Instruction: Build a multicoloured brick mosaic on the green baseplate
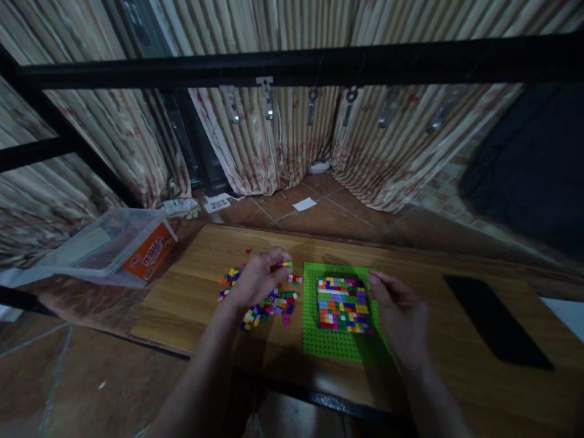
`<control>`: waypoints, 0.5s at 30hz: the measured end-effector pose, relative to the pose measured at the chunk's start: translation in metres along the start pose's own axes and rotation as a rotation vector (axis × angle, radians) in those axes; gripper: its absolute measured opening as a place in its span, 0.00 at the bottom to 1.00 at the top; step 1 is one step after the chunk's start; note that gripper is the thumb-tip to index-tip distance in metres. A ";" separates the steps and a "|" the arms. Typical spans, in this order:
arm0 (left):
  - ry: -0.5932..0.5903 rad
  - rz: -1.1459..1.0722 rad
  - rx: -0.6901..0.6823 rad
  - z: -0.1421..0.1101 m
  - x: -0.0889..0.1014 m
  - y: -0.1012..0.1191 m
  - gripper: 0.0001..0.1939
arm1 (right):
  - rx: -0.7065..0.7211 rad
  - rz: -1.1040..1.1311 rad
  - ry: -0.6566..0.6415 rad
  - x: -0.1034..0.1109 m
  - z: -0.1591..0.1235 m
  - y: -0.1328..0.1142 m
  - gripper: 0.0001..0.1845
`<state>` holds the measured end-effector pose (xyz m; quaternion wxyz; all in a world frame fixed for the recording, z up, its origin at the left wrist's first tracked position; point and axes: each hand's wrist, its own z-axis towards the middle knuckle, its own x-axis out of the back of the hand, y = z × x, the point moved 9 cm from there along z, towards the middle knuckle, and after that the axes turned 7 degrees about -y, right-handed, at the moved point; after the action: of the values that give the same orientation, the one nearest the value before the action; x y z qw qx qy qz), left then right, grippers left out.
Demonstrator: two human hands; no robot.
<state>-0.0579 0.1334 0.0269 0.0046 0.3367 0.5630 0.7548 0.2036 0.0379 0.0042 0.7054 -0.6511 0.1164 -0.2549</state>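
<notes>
My left hand (pixel 262 277) is raised over a pile of loose toy bricks (pixel 269 307). Pinched between its thumb and fingertips is a small toy brick (pixel 286 264), yellow-green with a bit of pink showing. A green studded baseplate (pixel 314 347) lies to the right of the pile, bearing a square block of tightly packed multicoloured bricks (pixel 343 304). At the baseplate's right edge is my right hand (pixel 399 307), its thumb and index finger closed together. Whatever those fingers may hold is too small or hidden to see.
Everything lies on a wooden table (pixel 182 286). A dark flat slab (pixel 497 319) rests at its right. On the left stands a clear plastic bin (pixel 114 243) with an orange label. Beyond are a black metal bar (pixel 292 67) with hanging clips, and striped curtains (pixel 283 140).
</notes>
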 end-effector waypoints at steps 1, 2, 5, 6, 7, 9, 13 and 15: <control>-0.029 -0.099 -0.012 0.002 -0.011 0.005 0.05 | 0.016 0.034 -0.068 -0.010 -0.003 -0.007 0.15; -0.051 -0.176 -0.024 0.003 -0.022 0.011 0.05 | 0.026 0.070 -0.130 -0.019 -0.006 -0.012 0.14; -0.132 -0.322 -0.059 0.006 -0.052 0.030 0.08 | 0.054 0.187 -0.312 -0.044 -0.015 -0.023 0.13; -0.159 -0.353 -0.065 0.006 -0.060 0.036 0.08 | 0.067 0.211 -0.350 -0.049 -0.017 -0.025 0.14; -0.186 -0.380 -0.067 0.007 -0.066 0.040 0.08 | 0.078 0.225 -0.375 -0.051 -0.018 -0.025 0.14; -0.229 -0.427 -0.058 0.007 -0.076 0.046 0.09 | 0.089 0.229 -0.404 -0.053 -0.018 -0.024 0.14; -0.271 -0.496 -0.023 0.006 -0.086 0.049 0.09 | 0.082 0.194 -0.424 -0.049 -0.017 -0.022 0.10; -0.275 -0.525 -0.005 0.005 -0.089 0.049 0.08 | 0.069 0.197 -0.448 -0.049 -0.017 -0.022 0.07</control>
<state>0.0317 0.0858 0.0244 0.2767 0.2788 0.6229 0.6765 0.1495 0.0480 0.0155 0.7570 -0.6522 0.0112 -0.0381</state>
